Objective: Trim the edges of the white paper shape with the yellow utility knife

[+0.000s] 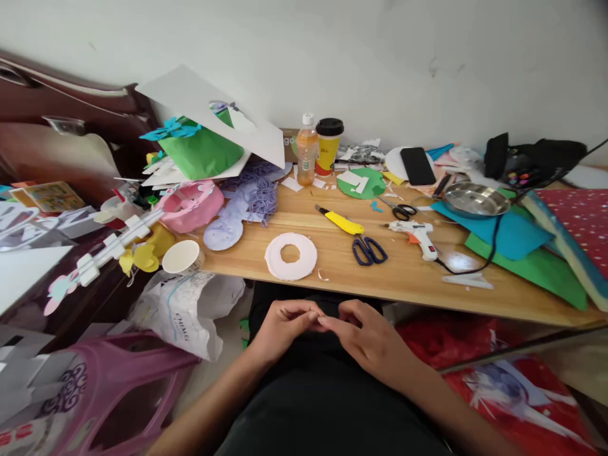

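Below the table's front edge, over my lap, my left hand [292, 326] and my right hand [365, 335] meet at the fingertips. Thumbs and fingers are pinched together on both; anything between them is too small or hidden to make out. Nearest on the tabletop lies a pale pink ring [304, 266] with a rough hole in its middle. To its right are dark-blue-handled scissors [369, 251] and a yellow utility knife [342, 222]. Further right a white glue gun [418, 237] rests on its side, its black cord running right.
A drink bottle [306, 152] and a yellow paper cup [327, 149] with black lid stand at the back. A white paper bowl [181, 258] sits at the left edge near a pink basket [192, 212]. A metal bowl [476, 200] and phone [417, 166] lie right. A purple stool [109, 367] stands lower left.
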Available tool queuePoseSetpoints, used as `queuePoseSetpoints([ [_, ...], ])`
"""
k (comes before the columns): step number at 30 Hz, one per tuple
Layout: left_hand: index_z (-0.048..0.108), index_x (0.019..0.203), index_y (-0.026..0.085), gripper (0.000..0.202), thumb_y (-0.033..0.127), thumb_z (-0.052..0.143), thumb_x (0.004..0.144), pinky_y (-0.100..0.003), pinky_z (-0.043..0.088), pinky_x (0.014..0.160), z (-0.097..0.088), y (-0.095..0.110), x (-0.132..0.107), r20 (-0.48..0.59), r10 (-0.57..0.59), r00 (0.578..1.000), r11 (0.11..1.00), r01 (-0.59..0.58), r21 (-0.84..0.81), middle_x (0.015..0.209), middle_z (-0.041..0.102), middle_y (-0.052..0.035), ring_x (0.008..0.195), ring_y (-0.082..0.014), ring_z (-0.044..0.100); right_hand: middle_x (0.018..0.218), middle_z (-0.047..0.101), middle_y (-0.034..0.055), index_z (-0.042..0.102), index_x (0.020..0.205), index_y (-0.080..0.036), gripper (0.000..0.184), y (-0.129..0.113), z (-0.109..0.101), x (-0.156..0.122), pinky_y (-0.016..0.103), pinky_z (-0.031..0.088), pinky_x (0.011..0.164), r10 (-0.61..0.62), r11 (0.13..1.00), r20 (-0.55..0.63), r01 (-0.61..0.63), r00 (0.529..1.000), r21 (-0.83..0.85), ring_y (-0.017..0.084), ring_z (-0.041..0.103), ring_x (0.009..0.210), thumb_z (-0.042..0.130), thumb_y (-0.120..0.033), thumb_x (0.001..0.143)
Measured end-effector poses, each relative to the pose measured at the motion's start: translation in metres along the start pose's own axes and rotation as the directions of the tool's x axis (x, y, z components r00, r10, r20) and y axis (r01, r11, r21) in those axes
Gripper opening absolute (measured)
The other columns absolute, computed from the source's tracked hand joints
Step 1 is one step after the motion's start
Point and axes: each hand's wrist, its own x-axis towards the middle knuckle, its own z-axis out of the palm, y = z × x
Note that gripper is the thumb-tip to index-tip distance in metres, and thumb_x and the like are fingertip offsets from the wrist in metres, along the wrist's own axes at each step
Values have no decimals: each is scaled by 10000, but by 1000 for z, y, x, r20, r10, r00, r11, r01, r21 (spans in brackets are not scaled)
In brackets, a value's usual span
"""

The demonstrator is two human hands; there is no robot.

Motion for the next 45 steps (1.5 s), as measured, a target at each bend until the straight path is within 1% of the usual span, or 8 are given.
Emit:
queuePoseSetpoints([
  [5, 789, 918, 165, 260, 374, 639, 953, -296, 545, 840, -20, 24, 11, -5, 133, 991, 897, -118, 427, 912, 783, -84, 872, -203, 719, 877, 657, 31, 557, 991, -218, 31, 29, -19, 25, 286, 506, 724, -10, 994, -105, 21, 994, 109, 166, 631, 787, 580, -199, 985],
  [9, 714, 1096, 162, 251, 283, 516, 1000, -391, 509, 958, -61, 35, 59, -284, 470, 836, 547, -23, 837, 1091, 747, -118, 1049, -257, 672, 781, 680, 19, 634, 855, -217, 182, 91, -43, 76, 296, 452, 687, 180, 980, -105, -187, 978, -61, 177, 632, 715, 589, -330, 991],
  [13, 608, 1270, 112, 422, 339, 673, 921, -514, 409, 1061, -85, 34, 110, -277, 362, 890, 109, 255, 961, 1301, 613, -228, 1229, -374, 546, 979, 728, 124, 735, 981, -181, 332, 147, -32, 127, 345, 453, 829, 465, 850, 43, -433, 884, -300, 269, 652, 987, 464, -364, 1035],
  [16, 638, 1162, 133, 359, 346, 725, 886, -484, 417, 1034, -89, 33, 126, -280, 278, 919, 28, 283, 959, 1264, 597, -209, 1211, -365, 531, 1174, 668, 216, 644, 1270, -113, 408, 167, -11, 144, 395, 449, 909, 550, 784, 117, -464, 827, -412, 330, 608, 1096, 619, -371, 955],
  [22, 563, 1199, 157, 385, 255, 720, 861, -372, 486, 895, -85, 44, 94, -272, 411, 870, 490, 41, 871, 1057, 659, -89, 989, -246, 626, 1186, 625, 178, 630, 1226, -115, 311, 147, -12, 132, 348, 463, 936, 478, 837, 69, -430, 876, -338, 271, 634, 1053, 512, -225, 961],
  [29, 573, 1023, 193, 203, 312, 657, 881, -276, 465, 701, -21, 51, 11, -431, 206, 879, 891, 13, 454, 867, 661, -10, 768, -172, 626, 898, 706, 64, 513, 1215, -187, 292, 23, -31, 52, 317, 524, 648, 387, 915, -142, -398, 911, -61, 232, 699, 754, 493, -235, 927],
  [37, 557, 1330, 174, 484, 535, 474, 1018, -288, 424, 767, 12, 30, -24, -114, 3, 993, 994, 10, 109, 889, 595, -32, 799, -158, 529, 892, 729, 73, 560, 1277, -175, 339, -29, -27, 6, 316, 539, 663, 198, 952, -98, -216, 975, -219, 208, 710, 730, 502, -404, 1034],
  [45, 211, 1624, 281, 842, 458, 666, 939, -255, 424, 661, 6, 46, -32, 285, -141, 948, 972, 187, -140, 879, 668, -35, 738, -150, 631, 864, 714, 69, 598, 1170, -177, 284, -37, -43, 0, 322, 523, 676, 183, 942, -80, -198, 980, -273, 194, 687, 730, 501, -409, 1039],
])
